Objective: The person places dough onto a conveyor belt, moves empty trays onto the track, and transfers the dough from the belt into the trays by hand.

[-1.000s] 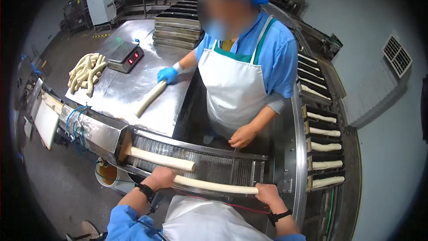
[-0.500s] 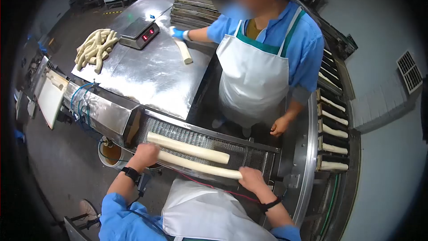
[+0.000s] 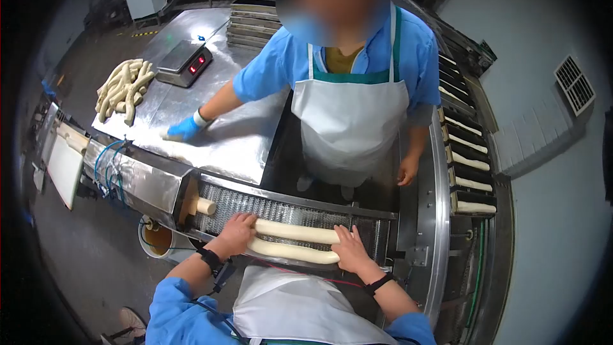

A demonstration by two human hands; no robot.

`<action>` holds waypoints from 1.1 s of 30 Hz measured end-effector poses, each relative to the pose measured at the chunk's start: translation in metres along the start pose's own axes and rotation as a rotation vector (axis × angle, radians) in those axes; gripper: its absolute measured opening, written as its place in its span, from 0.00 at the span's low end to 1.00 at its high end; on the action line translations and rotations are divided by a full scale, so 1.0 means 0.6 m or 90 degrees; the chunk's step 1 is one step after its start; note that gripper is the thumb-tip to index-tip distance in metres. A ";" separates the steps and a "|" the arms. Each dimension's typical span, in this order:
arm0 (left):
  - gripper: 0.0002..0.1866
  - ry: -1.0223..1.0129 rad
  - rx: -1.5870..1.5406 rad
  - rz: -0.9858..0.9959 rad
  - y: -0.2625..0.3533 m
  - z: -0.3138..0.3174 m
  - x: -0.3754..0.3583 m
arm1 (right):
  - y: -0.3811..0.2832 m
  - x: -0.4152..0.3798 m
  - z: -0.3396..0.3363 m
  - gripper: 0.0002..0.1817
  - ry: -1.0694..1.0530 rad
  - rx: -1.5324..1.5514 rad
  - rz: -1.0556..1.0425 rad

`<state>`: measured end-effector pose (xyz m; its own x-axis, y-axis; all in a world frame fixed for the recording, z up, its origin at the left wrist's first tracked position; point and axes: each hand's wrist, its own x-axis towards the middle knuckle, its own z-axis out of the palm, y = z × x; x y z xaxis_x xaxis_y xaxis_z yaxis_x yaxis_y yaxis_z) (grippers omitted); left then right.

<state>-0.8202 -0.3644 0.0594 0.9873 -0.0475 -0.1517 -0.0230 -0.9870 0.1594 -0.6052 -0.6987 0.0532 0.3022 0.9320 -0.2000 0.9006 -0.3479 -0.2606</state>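
Observation:
Two long pale dough strips, a far one (image 3: 297, 231) and a near one (image 3: 294, 252), lie side by side on a metal mesh conveyor (image 3: 233, 201). My left hand (image 3: 237, 233) is closed around their left ends, its fingers reaching toward the far strip. At the right ends, my right hand (image 3: 351, 252) curls over both strips, fingertips on the far side. The end of another dough strip (image 3: 205, 206) pokes out of the metal machine housing (image 3: 150, 176), left of my left hand.
Across the conveyor stands a co-worker in a white apron (image 3: 348, 112), one blue-gloved hand (image 3: 185, 129) low over the steel table (image 3: 217, 105). A dough pile (image 3: 121, 89) and a scale (image 3: 185, 64) sit there. Dough-filled black trays (image 3: 472, 188) line the right; a bucket (image 3: 156, 243) stands below.
Both hands and the near strip have come up against the far strip, now held together. Another strip's end has emerged from the housing. The co-worker's gloved hand has swept left across the table.

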 end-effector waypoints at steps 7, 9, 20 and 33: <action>0.15 -0.063 0.025 0.032 0.038 -0.007 0.030 | 0.041 -0.022 0.008 0.15 -0.024 -0.021 0.007; 0.15 -0.069 0.041 0.040 0.063 -0.010 0.035 | 0.050 -0.039 0.010 0.15 -0.026 -0.038 0.025; 0.20 -0.148 0.036 0.076 0.155 0.003 0.089 | 0.100 -0.105 0.046 0.13 0.025 -0.107 0.040; 0.27 -0.154 0.023 0.126 0.194 -0.006 0.151 | 0.142 -0.267 0.078 0.23 -0.016 0.200 0.274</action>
<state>-0.7328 -0.4829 0.0678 0.8973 -0.2697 -0.3495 -0.2205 -0.9596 0.1745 -0.5914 -0.8825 0.0185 0.6125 0.6969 -0.3731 0.5591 -0.7156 -0.4188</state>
